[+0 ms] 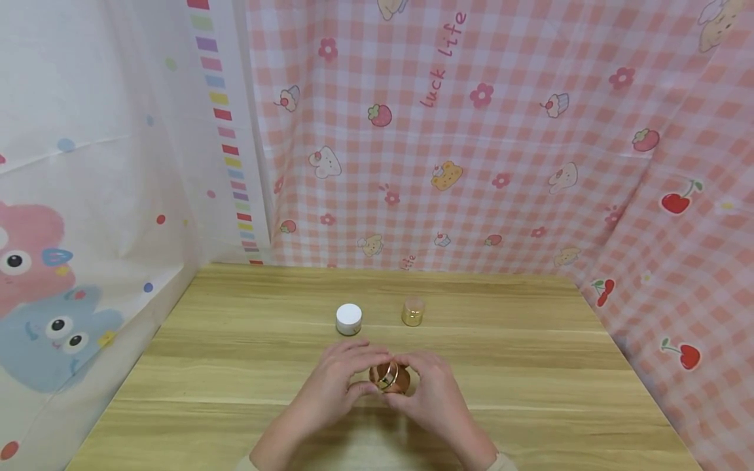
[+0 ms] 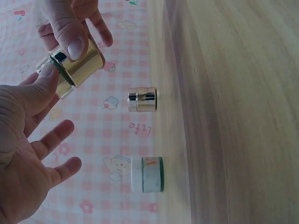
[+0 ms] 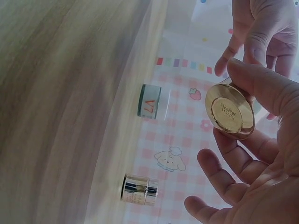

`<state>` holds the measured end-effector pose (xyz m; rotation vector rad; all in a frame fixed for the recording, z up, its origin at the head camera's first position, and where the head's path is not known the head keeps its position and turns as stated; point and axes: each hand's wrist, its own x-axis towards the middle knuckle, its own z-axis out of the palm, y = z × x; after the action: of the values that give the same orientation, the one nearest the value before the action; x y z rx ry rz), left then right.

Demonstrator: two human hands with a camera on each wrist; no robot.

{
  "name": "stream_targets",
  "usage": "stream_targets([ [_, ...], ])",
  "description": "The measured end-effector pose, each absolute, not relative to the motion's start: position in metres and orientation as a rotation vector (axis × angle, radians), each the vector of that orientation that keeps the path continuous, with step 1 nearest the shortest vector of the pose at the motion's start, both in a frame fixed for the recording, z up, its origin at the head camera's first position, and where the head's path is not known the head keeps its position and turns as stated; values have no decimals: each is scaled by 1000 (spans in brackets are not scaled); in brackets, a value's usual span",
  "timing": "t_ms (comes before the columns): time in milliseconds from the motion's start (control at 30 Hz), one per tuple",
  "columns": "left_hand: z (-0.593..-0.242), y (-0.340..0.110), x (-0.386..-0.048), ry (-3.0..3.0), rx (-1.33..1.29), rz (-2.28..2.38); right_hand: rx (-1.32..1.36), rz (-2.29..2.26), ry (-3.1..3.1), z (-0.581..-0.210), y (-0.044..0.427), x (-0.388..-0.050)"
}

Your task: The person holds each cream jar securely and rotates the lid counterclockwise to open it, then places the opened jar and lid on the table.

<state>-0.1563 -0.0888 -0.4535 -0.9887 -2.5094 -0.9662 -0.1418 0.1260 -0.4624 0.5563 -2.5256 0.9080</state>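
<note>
Both hands hold one shiny gold jar (image 1: pixel 398 380) above the wooden table, tilted on its side. In the head view the left hand (image 1: pixel 338 379) pinches its lid end between thumb and fingers. The right hand (image 1: pixel 432 392) grips the base end. Printed characters show on the jar's round bottom (image 3: pixel 227 114) in the right wrist view. From the left wrist, the left thumb and index finger are at the lid rim, with the other fingers of the left hand (image 2: pixel 28 135) spread apart.
Beyond the hands, a white-lidded jar (image 1: pixel 349 319) stands on the table (image 1: pixel 235 360), left of a smaller gold jar (image 1: pixel 413 313). A pink checked cloth (image 1: pixel 412 144) hangs behind the table and on the right; a white patterned cloth (image 1: pixel 118 163) hangs on the left.
</note>
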Motion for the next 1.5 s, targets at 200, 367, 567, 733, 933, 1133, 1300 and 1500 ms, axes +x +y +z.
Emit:
stream_targets([
  [200, -455, -88, -156, -2499, -998, -968, 542, 918, -2546, -462, 126, -141],
  [367, -454, -89, -155, -2547, -981, -1012, 546, 920, -2548, -462, 126, -141],
  [567, -455, -90, -155, -2567, -983, -1034, 541, 932, -2567, -462, 126, -142],
  [733, -454, -90, -156, -2620, -987, -966, 536, 917, -2588, -462, 127, -142],
  [933, -448, -91, -156, -2595, -1020, -805, 565, 881, -2570, -462, 128, -142],
  [1133, -446, -90, -156, -2612, -1020, -784, 574, 875, -2557, -464, 128, -142],
  [1300, -446, -90, -157, -2641, -1005, -813, 602, 872, -2532, -464, 129, -143],
  [1500, -447, -90, -156, -2635, -1006, -819, 615, 872, -2529, -465, 129, -143],
])
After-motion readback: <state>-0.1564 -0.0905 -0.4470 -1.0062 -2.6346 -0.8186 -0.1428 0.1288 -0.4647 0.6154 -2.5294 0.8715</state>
